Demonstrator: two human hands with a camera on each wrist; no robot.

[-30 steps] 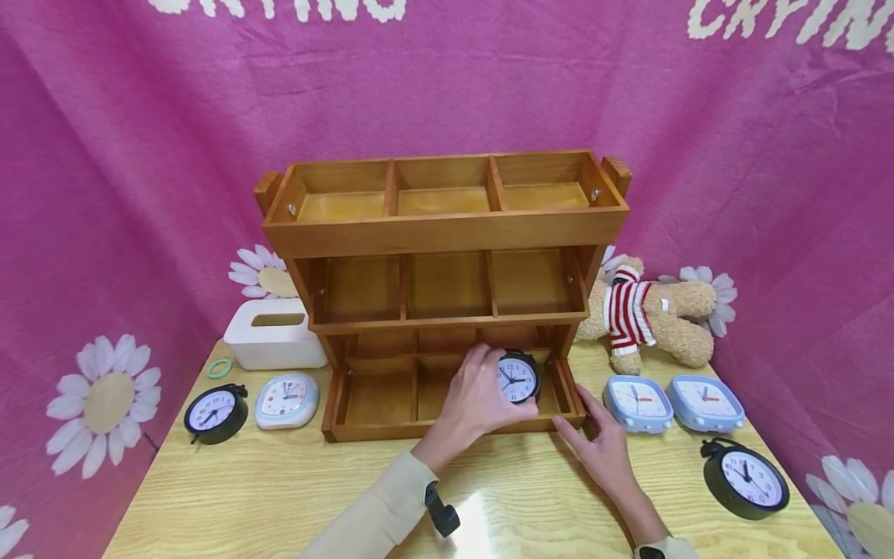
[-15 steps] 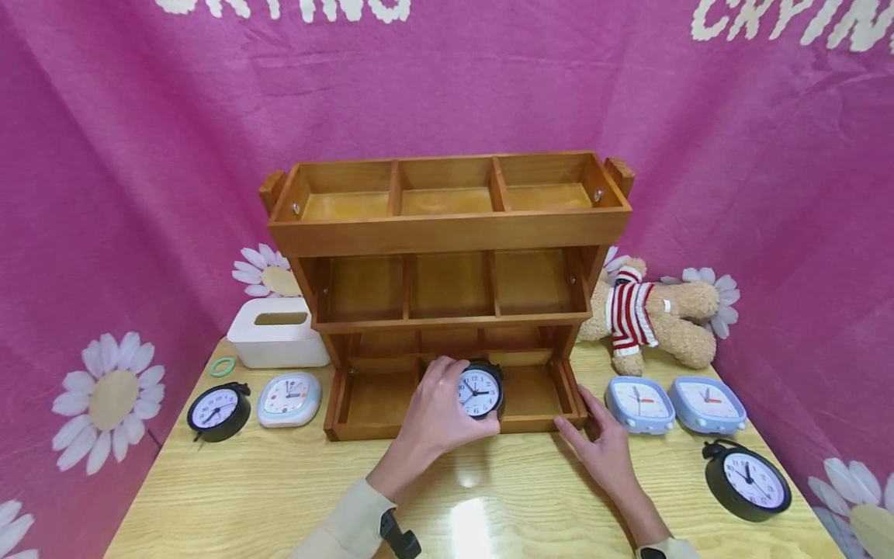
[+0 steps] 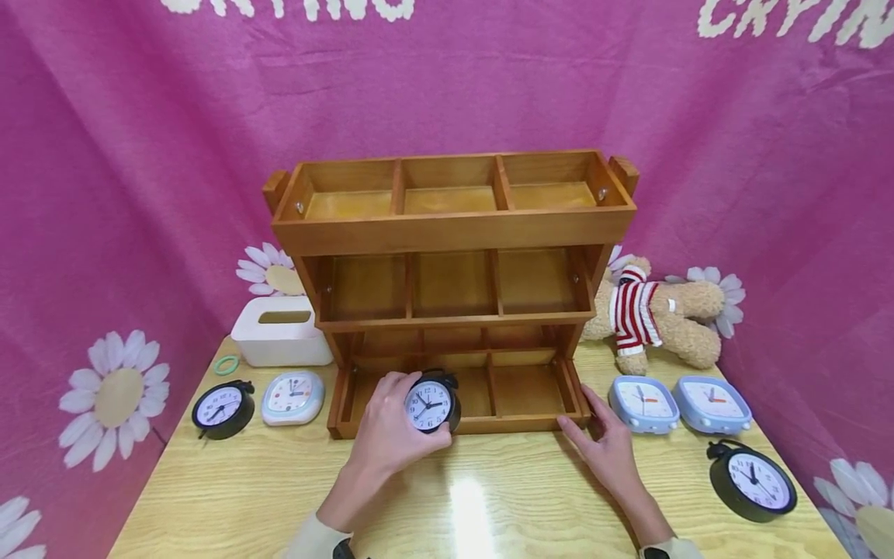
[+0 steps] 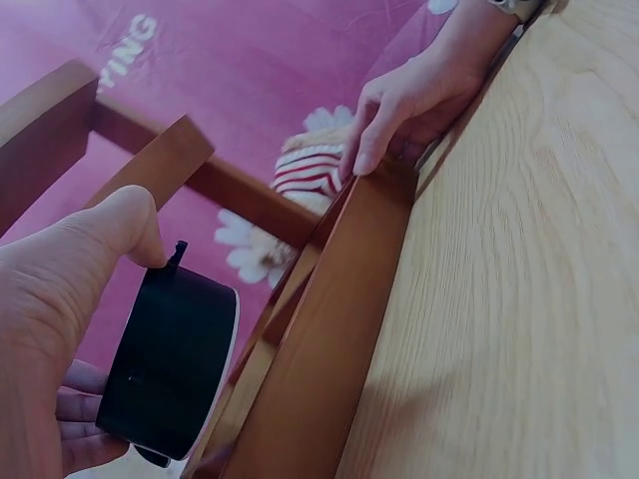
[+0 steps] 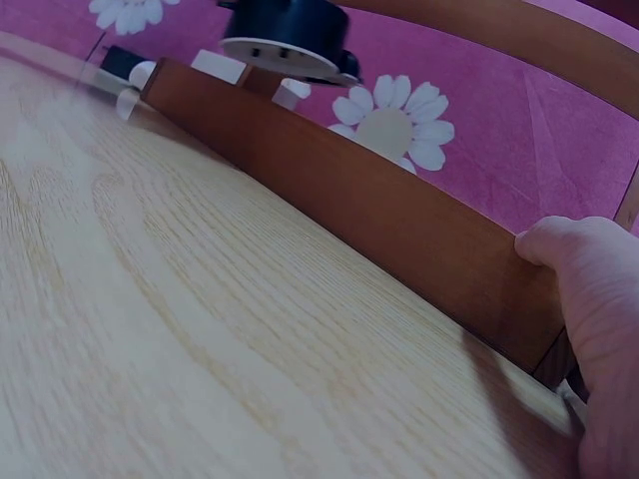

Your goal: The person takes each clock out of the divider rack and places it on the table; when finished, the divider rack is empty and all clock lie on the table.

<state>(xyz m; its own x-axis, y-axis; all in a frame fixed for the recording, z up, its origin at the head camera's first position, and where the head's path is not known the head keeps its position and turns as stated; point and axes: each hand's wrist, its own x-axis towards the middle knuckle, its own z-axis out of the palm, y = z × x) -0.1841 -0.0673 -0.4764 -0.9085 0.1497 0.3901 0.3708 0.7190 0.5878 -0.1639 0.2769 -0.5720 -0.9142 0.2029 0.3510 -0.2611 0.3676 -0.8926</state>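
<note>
My left hand (image 3: pixel 384 427) grips a round black alarm clock (image 3: pixel 427 405) with a white face, thumb and fingers on opposite sides of its case. The clock is in front of the lowest tier of a three-tier wooden shelf (image 3: pixel 454 233), near the divider between the left and middle compartments. Raised off the table, the clock (image 5: pixel 290 25) appears above the tier's front board in the right wrist view. My right hand (image 3: pixel 606 446) holds the lowest tier's right front corner, thumb on the front and fingers along the side. That thumb shows on the board's top edge in the right wrist view.
Left of the shelf are another black alarm clock (image 3: pixel 223 409), a white-blue clock (image 3: pixel 293 397), a green ring (image 3: pixel 226 365) and a white tissue box (image 3: pixel 279 341). On the right lie two blue clocks (image 3: pixel 644 404), a black alarm clock (image 3: pixel 753 480) and a teddy bear (image 3: pixel 635 314).
My left hand has carried the black alarm clock leftward along the lowest tier, from the right compartment past the middle one, and slightly nearer to me. My right hand stays at the corner.
</note>
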